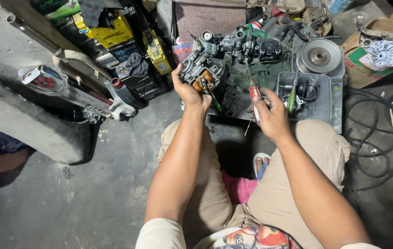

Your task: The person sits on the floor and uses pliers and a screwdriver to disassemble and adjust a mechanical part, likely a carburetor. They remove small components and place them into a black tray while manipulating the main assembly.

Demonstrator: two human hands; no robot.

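Now the left hand (pixel 188 90) has its fingers clamped round a carburetor (pixel 201 74), held up just left of the grey parts tray (pixel 325 108). The right hand (pixel 272 115) grips a red-handled screwdriver (pixel 253 94) beside it. Looks heavy, rigid, probably oily: best held by the body.

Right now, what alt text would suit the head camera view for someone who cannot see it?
A seated person's left hand holds up a small metal carburetor, while the right hand grips a red-handled screwdriver. Engine parts and a grey tray lie on the concrete floor.
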